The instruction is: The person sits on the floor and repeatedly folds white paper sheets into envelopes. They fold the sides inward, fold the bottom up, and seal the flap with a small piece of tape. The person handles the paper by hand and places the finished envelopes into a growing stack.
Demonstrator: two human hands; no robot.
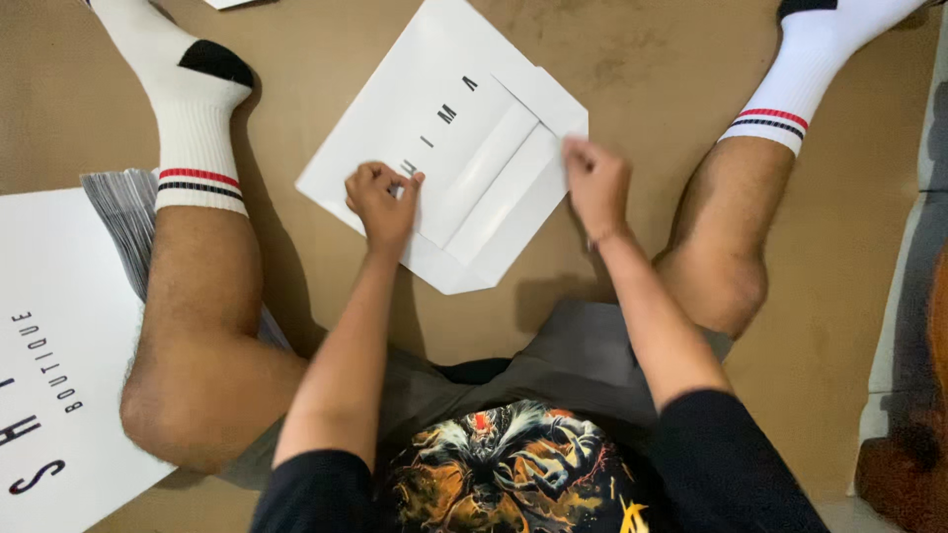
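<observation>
Both hands, left hand point(382, 197) and right hand point(593, 178), press closed fingers on the white folded sheet point(444, 148), pinning its flaps flat against the floor point(632, 59)

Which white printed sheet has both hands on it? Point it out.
The folded white sheet on the brown floor between the legs: the left hand and right hand press it. The big white sheet by the left leg lies untouched.

My fingers point(400, 183) press a white, smooth, matt folded paper sheet point(444, 138) on the dull, rough brown cardboard floor point(632, 59).
</observation>
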